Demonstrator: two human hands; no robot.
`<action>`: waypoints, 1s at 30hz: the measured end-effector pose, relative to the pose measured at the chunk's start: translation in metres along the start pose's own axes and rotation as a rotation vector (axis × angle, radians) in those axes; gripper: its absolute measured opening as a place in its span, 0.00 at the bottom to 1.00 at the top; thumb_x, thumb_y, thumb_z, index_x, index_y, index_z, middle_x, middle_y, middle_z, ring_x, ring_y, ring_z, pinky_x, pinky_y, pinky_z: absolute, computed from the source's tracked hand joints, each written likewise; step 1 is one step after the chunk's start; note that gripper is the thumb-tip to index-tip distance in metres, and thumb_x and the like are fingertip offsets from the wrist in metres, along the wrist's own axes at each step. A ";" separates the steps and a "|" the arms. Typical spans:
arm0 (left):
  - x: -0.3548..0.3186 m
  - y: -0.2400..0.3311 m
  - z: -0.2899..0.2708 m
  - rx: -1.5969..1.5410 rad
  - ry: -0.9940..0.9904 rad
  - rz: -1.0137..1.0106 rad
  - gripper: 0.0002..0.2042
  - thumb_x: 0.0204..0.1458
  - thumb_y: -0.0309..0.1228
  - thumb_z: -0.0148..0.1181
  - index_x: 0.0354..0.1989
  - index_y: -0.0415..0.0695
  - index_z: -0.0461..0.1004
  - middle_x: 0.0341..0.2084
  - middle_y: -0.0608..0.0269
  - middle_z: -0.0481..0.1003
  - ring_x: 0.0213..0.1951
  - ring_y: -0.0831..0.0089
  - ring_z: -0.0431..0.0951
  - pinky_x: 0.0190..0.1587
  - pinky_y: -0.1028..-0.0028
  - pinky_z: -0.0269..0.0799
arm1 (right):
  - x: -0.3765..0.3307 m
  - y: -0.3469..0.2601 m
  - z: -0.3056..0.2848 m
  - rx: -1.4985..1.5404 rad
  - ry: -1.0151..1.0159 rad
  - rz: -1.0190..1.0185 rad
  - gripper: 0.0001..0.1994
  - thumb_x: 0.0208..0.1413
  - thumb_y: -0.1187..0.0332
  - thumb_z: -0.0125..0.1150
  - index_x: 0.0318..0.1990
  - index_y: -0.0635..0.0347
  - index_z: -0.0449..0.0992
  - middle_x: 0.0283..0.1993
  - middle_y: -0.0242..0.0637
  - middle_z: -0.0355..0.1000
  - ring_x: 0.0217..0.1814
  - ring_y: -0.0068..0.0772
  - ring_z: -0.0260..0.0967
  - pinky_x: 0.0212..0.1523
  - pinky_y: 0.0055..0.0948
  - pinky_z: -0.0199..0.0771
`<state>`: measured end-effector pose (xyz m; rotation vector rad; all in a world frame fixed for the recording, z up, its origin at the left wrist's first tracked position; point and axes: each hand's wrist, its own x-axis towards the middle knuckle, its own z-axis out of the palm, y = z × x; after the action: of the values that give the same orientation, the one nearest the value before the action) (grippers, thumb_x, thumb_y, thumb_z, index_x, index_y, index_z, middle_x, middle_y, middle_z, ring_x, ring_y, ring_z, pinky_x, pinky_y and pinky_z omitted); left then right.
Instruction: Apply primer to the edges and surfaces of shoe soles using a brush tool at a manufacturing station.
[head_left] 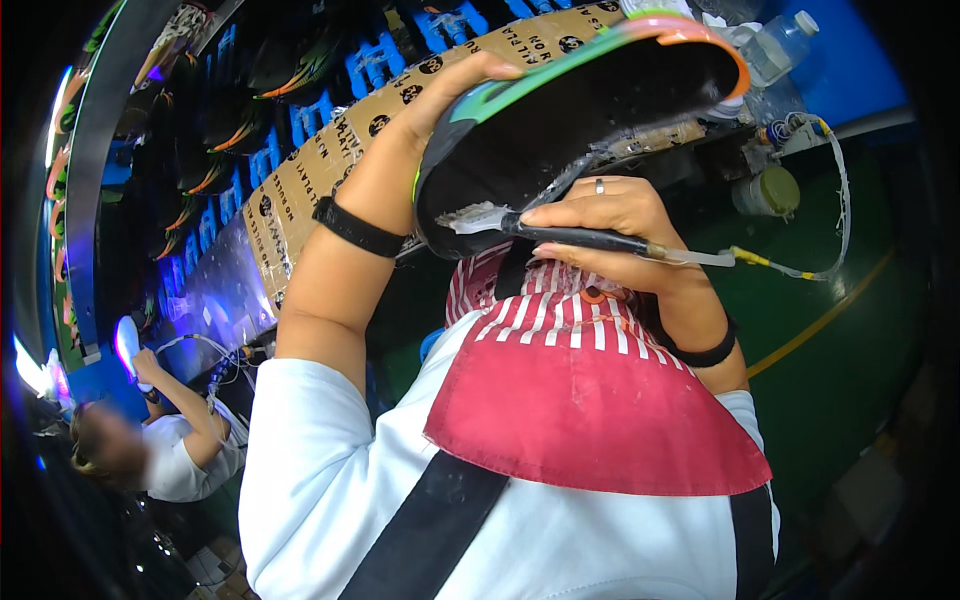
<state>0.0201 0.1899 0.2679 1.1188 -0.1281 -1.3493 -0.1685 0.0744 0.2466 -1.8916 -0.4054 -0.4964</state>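
My left hand (450, 95) grips a shoe sole (590, 110) from behind, holding it up with its black inner face toward me; its rim is green, pink and orange. My right hand (610, 225) is closed around a black-handled brush (560, 235) whose white bristles (475, 217) touch the lower end of the sole. A thin tube (790, 268) runs from the brush handle to the right. Both wrists wear black bands. A red and white striped apron (590, 400) covers my chest.
A conveyor with blue holders (380, 62) carrying dark shoes runs along the upper left, edged with brown cardboard (300, 190). A plastic bottle (780, 45) and a round pot (770, 190) stand at the upper right. Another person (170, 440) works at the lower left. The floor (830, 350) is green.
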 end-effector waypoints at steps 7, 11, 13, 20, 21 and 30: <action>0.016 0.001 -0.003 0.338 -0.048 -0.165 0.19 0.43 0.41 0.60 0.37 0.38 0.76 0.29 0.58 0.78 0.28 0.75 0.77 0.34 0.78 0.74 | -0.005 -0.002 -0.006 0.101 -0.227 0.063 0.12 0.40 0.72 0.68 0.35 0.62 0.79 0.25 0.41 0.75 0.24 0.37 0.70 0.29 0.28 0.69; 0.017 -0.003 0.002 0.328 -0.033 -0.200 0.18 0.43 0.42 0.61 0.36 0.39 0.77 0.28 0.59 0.78 0.26 0.77 0.76 0.33 0.79 0.74 | 0.000 0.000 0.001 0.074 -0.142 0.054 0.11 0.41 0.71 0.68 0.35 0.62 0.79 0.23 0.41 0.73 0.22 0.36 0.68 0.27 0.28 0.67; 0.018 -0.004 0.005 0.412 -0.097 -0.160 0.18 0.43 0.43 0.61 0.35 0.40 0.77 0.27 0.61 0.77 0.26 0.78 0.76 0.32 0.79 0.73 | -0.001 0.008 0.008 0.022 -0.083 -0.015 0.11 0.43 0.71 0.67 0.36 0.62 0.79 0.24 0.41 0.73 0.22 0.36 0.68 0.27 0.27 0.67; 0.019 -0.002 -0.013 0.467 -0.132 -0.182 0.16 0.46 0.43 0.59 0.35 0.41 0.77 0.27 0.63 0.77 0.26 0.79 0.76 0.32 0.79 0.73 | -0.002 -0.003 -0.004 0.102 -0.218 0.069 0.11 0.41 0.71 0.68 0.35 0.61 0.79 0.30 0.39 0.77 0.23 0.34 0.69 0.28 0.27 0.67; 0.016 0.002 -0.012 0.441 -0.173 -0.232 0.17 0.46 0.43 0.59 0.35 0.42 0.77 0.29 0.63 0.78 0.27 0.79 0.76 0.34 0.80 0.73 | -0.003 -0.003 -0.003 0.049 -0.155 0.065 0.11 0.41 0.71 0.68 0.35 0.61 0.79 0.28 0.39 0.76 0.22 0.34 0.69 0.27 0.27 0.68; 0.014 0.012 -0.022 0.549 -0.181 -0.167 0.19 0.45 0.44 0.60 0.39 0.42 0.77 0.31 0.64 0.78 0.28 0.79 0.77 0.34 0.79 0.73 | -0.003 -0.010 0.000 -0.003 -0.181 0.032 0.10 0.40 0.73 0.68 0.34 0.61 0.79 0.23 0.37 0.73 0.21 0.34 0.67 0.26 0.27 0.67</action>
<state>0.0469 0.1889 0.2581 1.4830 -0.5759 -1.6163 -0.1761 0.0780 0.2523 -1.9496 -0.4923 -0.3048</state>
